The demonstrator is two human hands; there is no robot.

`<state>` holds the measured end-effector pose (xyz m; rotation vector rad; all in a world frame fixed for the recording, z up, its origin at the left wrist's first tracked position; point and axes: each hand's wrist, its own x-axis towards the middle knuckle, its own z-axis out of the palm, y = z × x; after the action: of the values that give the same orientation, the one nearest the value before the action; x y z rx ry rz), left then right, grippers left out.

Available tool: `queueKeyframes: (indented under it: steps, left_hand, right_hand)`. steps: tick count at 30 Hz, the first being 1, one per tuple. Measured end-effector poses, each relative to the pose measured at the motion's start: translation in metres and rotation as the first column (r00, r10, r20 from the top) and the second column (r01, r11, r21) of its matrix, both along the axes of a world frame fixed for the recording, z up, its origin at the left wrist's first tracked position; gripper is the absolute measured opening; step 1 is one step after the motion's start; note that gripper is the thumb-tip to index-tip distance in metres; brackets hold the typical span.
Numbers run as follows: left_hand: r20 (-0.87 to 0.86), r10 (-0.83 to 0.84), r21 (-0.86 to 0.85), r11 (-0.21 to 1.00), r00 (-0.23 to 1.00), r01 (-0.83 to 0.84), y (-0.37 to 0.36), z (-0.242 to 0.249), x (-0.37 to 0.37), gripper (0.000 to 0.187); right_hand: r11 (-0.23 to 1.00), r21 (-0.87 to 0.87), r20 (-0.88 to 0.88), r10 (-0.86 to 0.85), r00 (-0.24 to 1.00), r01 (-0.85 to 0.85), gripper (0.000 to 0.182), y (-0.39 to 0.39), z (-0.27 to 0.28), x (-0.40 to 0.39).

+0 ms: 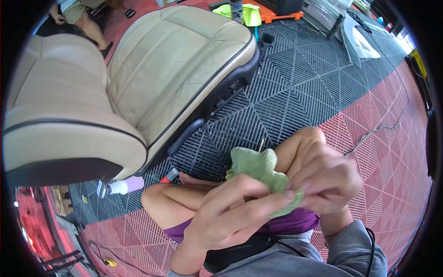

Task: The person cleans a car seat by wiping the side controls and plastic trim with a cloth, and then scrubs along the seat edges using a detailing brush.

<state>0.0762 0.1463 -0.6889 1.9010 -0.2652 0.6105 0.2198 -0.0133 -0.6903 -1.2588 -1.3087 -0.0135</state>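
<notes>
A light green microfiber cloth hangs in folds over my lap, pinched at its near right end by both hands. My left hand is closed, its thumb and fingers gripping the cloth edge. My right hand, smeared by motion, is also closed on the cloth, close to the left fingertips. A thin pale stick shows just above the cloth; its lower end is hidden. Ahead to the left lies a beige leather car seat with black piping and black side trim.
A bottle of pinkish liquid lies beside my knee, near a small red-and-grey item. A spray can and yellow cloth are behind the seat. A cord crosses the tiles at right. Another person's leg shows top left.
</notes>
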Motion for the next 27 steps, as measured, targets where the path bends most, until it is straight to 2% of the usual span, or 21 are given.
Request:
queueKeyframes:
  steps: [3, 7, 10, 14, 16, 18, 21, 22, 23, 25, 26, 27]
  left_hand:
    - [0.017, 0.043, -0.036, 0.998, 0.999, -0.043, 0.000, 0.010, 0.009, 0.032]
    - [0.093, 0.081, -0.125, 0.990, 0.992, -0.069, 0.001, 0.009, 0.016, 0.032]
    - [0.133, 0.018, -0.136, 0.991, 0.991, 0.000, -0.003, 0.003, 0.019, 0.038]
    - [0.167, -0.108, -0.235, 0.961, 0.980, 0.146, -0.003, 0.001, 0.013, 0.040]
    - [0.242, -0.106, -0.241, 0.956, 0.964, 0.166, -0.002, -0.005, 0.016, 0.036]
    - [0.257, -0.109, -0.201, 0.966, 0.960, 0.163, 0.006, -0.011, 0.017, 0.033]
    - [0.171, -0.122, -0.083, 0.987, 0.978, 0.138, 0.019, -0.013, 0.018, 0.028]
    - [0.123, -0.110, -0.047, 0.992, 0.986, 0.117, 0.024, -0.011, 0.016, 0.027]
    - [0.075, -0.096, -0.008, 0.995, 0.993, 0.097, 0.028, -0.010, 0.015, 0.026]
    - [0.105, -0.050, 0.113, 0.993, 0.993, 0.038, 0.035, -0.010, 0.017, 0.026]
    - [0.122, -0.018, 0.176, 0.984, 0.992, -0.004, 0.037, -0.010, 0.019, 0.026]
    - [0.133, -0.008, 0.153, 0.988, 0.991, -0.012, 0.038, -0.008, 0.022, 0.028]
  right_hand:
    - [0.994, -0.075, 0.126, -0.071, 0.990, 0.080, 0.023, 0.001, 0.006, 0.009]
    - [0.952, -0.206, 0.074, -0.218, 0.973, 0.229, 0.019, 0.006, 0.007, -0.009]
    - [0.950, -0.064, 0.103, -0.298, 0.949, 0.305, 0.016, 0.006, 0.002, -0.010]
    - [0.972, 0.003, 0.090, -0.236, 0.968, 0.236, 0.021, 0.004, -0.007, -0.009]
    - [0.973, 0.033, 0.070, -0.229, 0.971, 0.227, 0.022, 0.005, -0.012, -0.010]
    - [0.977, 0.046, 0.059, -0.212, 0.975, 0.210, 0.019, 0.009, -0.009, -0.012]
    - [0.972, 0.005, 0.091, -0.236, 0.968, 0.236, 0.016, 0.016, -0.006, -0.010]
    - [0.981, 0.003, 0.061, -0.192, 0.980, 0.192, 0.015, 0.020, -0.007, -0.008]
    - [0.985, -0.035, -0.041, -0.168, 0.985, 0.166, 0.013, 0.020, -0.009, -0.008]
    - [0.991, -0.050, -0.262, -0.130, 0.956, 0.121, 0.012, 0.026, -0.003, -0.011]
    - [0.991, -0.067, -0.313, -0.133, 0.941, 0.117, 0.012, 0.025, -0.001, -0.008]
    - [0.991, -0.080, -0.366, -0.131, 0.921, 0.109, 0.013, 0.025, 0.002, -0.006]
